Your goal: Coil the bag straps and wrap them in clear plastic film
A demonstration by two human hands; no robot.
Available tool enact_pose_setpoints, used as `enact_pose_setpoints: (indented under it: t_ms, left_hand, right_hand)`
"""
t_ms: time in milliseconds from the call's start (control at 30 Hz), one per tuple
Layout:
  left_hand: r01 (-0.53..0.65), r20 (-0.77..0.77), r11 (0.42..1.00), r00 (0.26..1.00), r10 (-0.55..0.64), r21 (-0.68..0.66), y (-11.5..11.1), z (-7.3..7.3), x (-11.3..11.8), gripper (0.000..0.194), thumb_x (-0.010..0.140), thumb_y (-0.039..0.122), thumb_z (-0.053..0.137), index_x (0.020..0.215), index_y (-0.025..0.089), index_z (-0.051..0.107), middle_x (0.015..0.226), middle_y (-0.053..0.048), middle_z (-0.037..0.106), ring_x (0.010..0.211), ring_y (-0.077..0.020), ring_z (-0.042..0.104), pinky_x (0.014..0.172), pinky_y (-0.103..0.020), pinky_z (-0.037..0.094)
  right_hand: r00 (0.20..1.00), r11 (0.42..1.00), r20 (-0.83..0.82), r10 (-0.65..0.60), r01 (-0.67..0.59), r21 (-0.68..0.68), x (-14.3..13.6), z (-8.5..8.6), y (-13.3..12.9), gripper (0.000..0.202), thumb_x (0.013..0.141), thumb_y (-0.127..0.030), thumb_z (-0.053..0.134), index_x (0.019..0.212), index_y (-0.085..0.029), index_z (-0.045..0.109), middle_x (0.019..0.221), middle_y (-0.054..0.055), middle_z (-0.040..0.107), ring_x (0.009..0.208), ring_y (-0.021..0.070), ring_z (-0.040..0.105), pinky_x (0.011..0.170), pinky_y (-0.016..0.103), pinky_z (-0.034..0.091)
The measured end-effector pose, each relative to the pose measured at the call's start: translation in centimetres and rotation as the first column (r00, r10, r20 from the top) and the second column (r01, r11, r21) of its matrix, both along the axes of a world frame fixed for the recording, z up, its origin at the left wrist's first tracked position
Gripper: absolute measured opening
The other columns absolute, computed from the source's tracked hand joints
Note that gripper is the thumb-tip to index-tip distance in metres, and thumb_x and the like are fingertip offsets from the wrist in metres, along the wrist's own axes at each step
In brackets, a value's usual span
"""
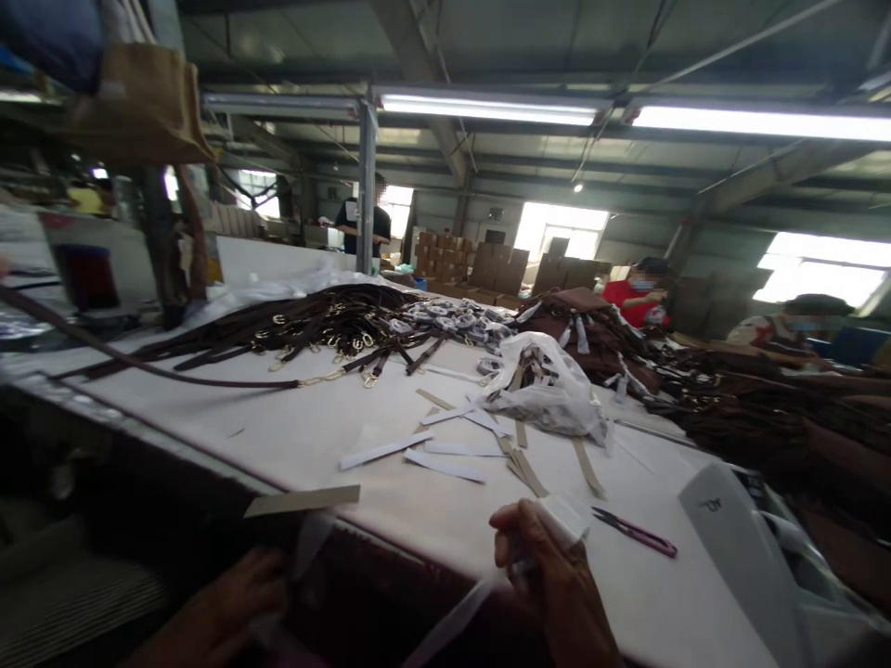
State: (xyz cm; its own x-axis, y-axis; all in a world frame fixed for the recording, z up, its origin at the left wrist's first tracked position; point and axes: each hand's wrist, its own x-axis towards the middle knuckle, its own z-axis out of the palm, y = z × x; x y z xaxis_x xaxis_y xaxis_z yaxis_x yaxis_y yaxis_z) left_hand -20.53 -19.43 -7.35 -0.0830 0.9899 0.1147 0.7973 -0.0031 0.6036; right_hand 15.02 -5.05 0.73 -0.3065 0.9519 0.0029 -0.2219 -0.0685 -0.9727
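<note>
My right hand (pixel 547 571) is over the table's front edge, its fingers curled around a crumpled, translucent white strip (pixel 565 521). A pale, thin length trails down from near that hand, blurred. Low at the left, in shadow below the table edge, my left hand (pixel 240 594) is smeared by motion; a filmy white piece (pixel 313 543) hangs beside it, and I cannot tell if it is held. A khaki strip (pixel 303 501) lies at the table edge above my left hand. Purple-handled thread snips (pixel 637 532) rest just right of my right hand.
On the white table (pixel 278 427) lie loose white paper strips (pixel 386 451), a clear bag (pixel 549 404) of strips and brown straps (pixel 334 320) with gold clasps. A tape-dispenser-like grey device (pixel 738 547) stands at right, near piled brown goods (pixel 752 408). Several people are beyond.
</note>
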Motion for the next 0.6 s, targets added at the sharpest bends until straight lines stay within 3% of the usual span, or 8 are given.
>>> enact_pose_setpoints:
  t_ms: [100, 167, 267, 333, 433, 467, 500, 600]
  left_hand:
    - [0.119, 0.149, 0.991, 0.983, -0.109, -0.059, 2.7, 3.2, 0.5, 0.039, 0.095, 0.059, 0.051, 0.105, 0.034, 0.079, 0.120, -0.004, 0.076, 0.115, -0.0311, 0.066, 0.105, -0.038, 0.051]
    - [0.227, 0.206, 0.971, 0.956, -0.208, -0.077, 4.4, 5.7, 1.2, 0.049, 0.099, 0.059, 0.044, 0.086, 0.025, 0.078, 0.094, -0.005, 0.077, 0.093, -0.0267, 0.069, 0.090, -0.033, 0.055]
    - [0.279, 0.361, 0.941, 0.912, -0.196, -0.193, 6.1, 8.2, 1.7, 0.049, 0.095, 0.057, 0.049, 0.073, 0.020, 0.072, 0.073, -0.005, 0.073, 0.069, -0.0219, 0.067, 0.064, -0.027, 0.054]
    - [0.330, 0.438, 0.875, 0.885, -0.156, -0.355, 7.4, 8.9, 1.2, 0.041, 0.089, 0.053, 0.054, 0.071, 0.019, 0.069, 0.061, -0.005, 0.071, 0.054, -0.0211, 0.066, 0.053, -0.027, 0.052]
    - [0.509, 0.529, 0.632, 0.830, -0.179, -0.584, 10.5, 9.4, -0.7, 0.030, 0.081, 0.045, 0.058, 0.069, 0.019, 0.068, 0.051, -0.006, 0.068, 0.038, -0.0233, 0.060, 0.039, -0.031, 0.050]
    - [0.543, 0.546, 0.583, 0.815, -0.194, -0.604, 11.7, 9.6, -1.5, 0.028, 0.078, 0.042, 0.060, 0.066, 0.018, 0.069, 0.051, -0.008, 0.069, 0.037, -0.0243, 0.060, 0.037, -0.033, 0.050]
    - [0.564, 0.555, 0.563, 0.805, -0.211, -0.604, 13.1, 9.8, -2.1, 0.026, 0.077, 0.039, 0.061, 0.064, 0.018, 0.069, 0.054, -0.009, 0.071, 0.039, -0.0251, 0.061, 0.037, -0.034, 0.051]
    - [0.584, 0.539, 0.579, 0.797, -0.273, -0.569, 17.3, 10.7, -3.2, 0.027, 0.082, 0.035, 0.063, 0.063, 0.017, 0.070, 0.057, -0.008, 0.072, 0.044, -0.0236, 0.063, 0.041, -0.035, 0.054]
  right_hand:
    - [0.992, 0.996, 0.086, 0.092, -0.093, 0.004, -0.8, -0.2, -0.3, 0.051, 0.085, -0.067, 0.073, 0.088, -0.015, 0.076, 0.065, 0.002, 0.061, 0.049, 0.0069, 0.040, 0.046, 0.021, 0.024]
    - [0.981, 0.990, 0.149, 0.125, -0.133, 0.040, -1.4, -0.3, -0.1, 0.051, 0.088, -0.067, 0.069, 0.089, -0.016, 0.077, 0.066, 0.002, 0.061, 0.051, 0.0078, 0.039, 0.047, 0.022, 0.027]
    - [0.938, 0.962, 0.290, 0.190, -0.237, 0.137, -3.3, -0.3, 0.5, 0.047, 0.094, -0.064, 0.062, 0.092, -0.019, 0.077, 0.067, 0.001, 0.062, 0.055, 0.0111, 0.044, 0.051, 0.024, 0.035]
    - [0.903, 0.919, 0.371, 0.216, -0.317, 0.235, -5.0, 0.1, 1.0, 0.043, 0.097, -0.060, 0.060, 0.091, -0.020, 0.077, 0.070, 0.001, 0.064, 0.062, 0.0139, 0.052, 0.059, 0.025, 0.042]
    - [0.866, 0.850, 0.437, 0.244, -0.408, 0.334, -7.5, 0.6, 1.9, 0.041, 0.099, -0.056, 0.059, 0.087, -0.020, 0.076, 0.072, 0.001, 0.064, 0.065, 0.0153, 0.056, 0.065, 0.026, 0.045]
    - [0.857, 0.842, 0.444, 0.261, -0.427, 0.330, -8.1, 0.6, 2.3, 0.042, 0.099, -0.056, 0.059, 0.087, -0.020, 0.076, 0.069, 0.001, 0.062, 0.063, 0.0153, 0.055, 0.062, 0.026, 0.045]
    - [0.851, 0.842, 0.447, 0.276, -0.438, 0.314, -8.4, 0.6, 2.6, 0.042, 0.099, -0.057, 0.058, 0.089, -0.020, 0.076, 0.067, 0.001, 0.061, 0.062, 0.0155, 0.054, 0.060, 0.026, 0.044]
    - [0.858, 0.845, 0.456, 0.236, -0.413, 0.341, -8.4, 0.2, 3.7, 0.044, 0.095, -0.061, 0.062, 0.097, -0.020, 0.078, 0.074, 0.003, 0.064, 0.069, 0.0186, 0.057, 0.061, 0.027, 0.046]
